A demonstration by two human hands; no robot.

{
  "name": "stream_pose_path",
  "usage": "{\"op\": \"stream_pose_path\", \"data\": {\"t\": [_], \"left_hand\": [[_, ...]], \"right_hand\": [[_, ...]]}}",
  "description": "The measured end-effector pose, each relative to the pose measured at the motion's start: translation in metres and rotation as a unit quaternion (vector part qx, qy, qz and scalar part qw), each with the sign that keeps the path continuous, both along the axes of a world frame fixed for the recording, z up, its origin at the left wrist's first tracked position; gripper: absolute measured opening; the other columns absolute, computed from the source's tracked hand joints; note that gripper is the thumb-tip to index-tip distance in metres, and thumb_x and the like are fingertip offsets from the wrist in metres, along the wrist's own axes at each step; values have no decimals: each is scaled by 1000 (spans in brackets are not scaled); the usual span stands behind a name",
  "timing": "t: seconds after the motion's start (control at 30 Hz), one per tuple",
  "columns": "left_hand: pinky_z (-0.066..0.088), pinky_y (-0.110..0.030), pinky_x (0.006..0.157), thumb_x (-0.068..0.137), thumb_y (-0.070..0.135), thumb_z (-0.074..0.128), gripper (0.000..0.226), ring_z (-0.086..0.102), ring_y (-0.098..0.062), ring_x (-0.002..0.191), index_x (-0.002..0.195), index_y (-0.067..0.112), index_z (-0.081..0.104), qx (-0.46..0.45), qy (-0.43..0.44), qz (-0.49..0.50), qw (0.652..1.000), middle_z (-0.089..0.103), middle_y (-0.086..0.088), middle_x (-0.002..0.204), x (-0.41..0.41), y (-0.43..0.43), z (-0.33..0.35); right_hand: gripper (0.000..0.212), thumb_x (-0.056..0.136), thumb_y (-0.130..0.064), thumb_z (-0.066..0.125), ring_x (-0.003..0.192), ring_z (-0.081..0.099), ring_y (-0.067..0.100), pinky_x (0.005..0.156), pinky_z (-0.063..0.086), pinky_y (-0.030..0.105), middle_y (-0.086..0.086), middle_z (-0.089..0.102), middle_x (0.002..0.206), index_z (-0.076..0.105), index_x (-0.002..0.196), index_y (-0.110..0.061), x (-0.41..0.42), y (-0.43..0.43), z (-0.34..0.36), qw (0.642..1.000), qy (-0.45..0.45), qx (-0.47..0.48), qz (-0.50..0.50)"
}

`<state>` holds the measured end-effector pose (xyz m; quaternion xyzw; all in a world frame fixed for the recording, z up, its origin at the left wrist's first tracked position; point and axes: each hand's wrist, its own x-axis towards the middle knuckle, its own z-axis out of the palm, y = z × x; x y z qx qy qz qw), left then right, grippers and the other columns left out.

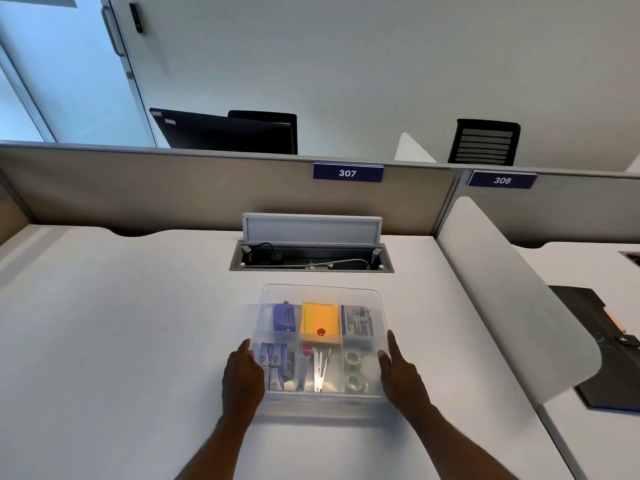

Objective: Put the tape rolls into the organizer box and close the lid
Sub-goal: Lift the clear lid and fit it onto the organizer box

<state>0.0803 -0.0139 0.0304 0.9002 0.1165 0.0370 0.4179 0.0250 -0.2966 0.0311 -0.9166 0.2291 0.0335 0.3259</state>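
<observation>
Clear plastic makes up the box (320,344), which sits on the white desk (121,323) in front of the person. The lid (322,296) lies over it, and its blurred edges do not let me tell if it is fully shut. Six compartments show through the lid, in two rows of three.

Two tape rolls (354,370) are in the near right compartment, one behind the other. The near middle compartment holds some metal tools (318,370) that I cannot name for sure, and the near left one holds small packets (275,367). In the far row there is a purple thing (284,317) on the left, an orange pad (320,322) with a red dot in the middle, and a printed packet (357,322) on the right.

The left hand (242,379) presses against the left side of the box with the fingers together and stretched forward. The right hand (401,372) does the same on the right side, fingers together, with the thumb on the edge of the lid. Both hands touch the box, and neither wraps around it.

Behind the box, an open cable tray (311,258) is set into the desk, with its flap (311,228) standing up. A beige partition (173,188) carries a blue label (347,172) with 307. On the next desk lies a dark folder (602,348).
</observation>
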Motion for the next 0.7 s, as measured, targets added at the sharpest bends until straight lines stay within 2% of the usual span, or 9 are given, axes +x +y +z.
{"op": "stream_pose_path", "data": {"t": [0.07,0.17,0.37,0.5,0.63,0.7], "left_hand": [[44,-48,100,98,10,35,37,57,-39,114,131,3,49,-7,-8,-4,1000,60,-24,124,1,1,-2],[41,-48,103,98,8,35,37,55,-39,117,132,3,49,-40,-16,-6,999,59,-23,126,2,2,-5],[38,-45,107,99,11,34,38,52,-36,122,134,5,47,-92,5,-2,996,56,-22,131,5,4,-7],[37,-44,108,100,12,33,38,51,-35,123,135,6,46,-105,16,0,994,55,-21,134,5,5,-7],[38,-45,108,99,15,35,38,53,-37,123,133,10,50,-64,39,-2,997,57,-18,135,11,7,-5],[42,-46,103,97,21,36,35,58,-39,113,122,12,59,-39,77,-4,996,63,-18,126,18,10,1]], "right_hand": [[55,99,-46,28,57,53,10,67,48,33,2,59,75,6,149,-38,0,0,-2,1000,-21,3,-1],[54,99,-44,29,56,58,17,61,48,32,5,60,69,10,149,-36,-2,0,-4,999,-43,8,-7],[52,100,-40,32,62,64,22,65,52,36,10,67,76,14,148,-36,0,-1,-4,998,-58,39,-9],[52,100,-40,32,63,64,20,65,52,34,7,66,78,15,148,-35,0,-1,-3,997,-65,49,-1],[52,99,-39,35,76,62,18,72,48,30,8,69,94,20,148,-30,3,-3,-1,997,-69,20,0],[50,99,-40,37,93,63,24,83,49,34,11,68,107,29,147,-27,7,-4,3,997,-70,-12,-10]]}}
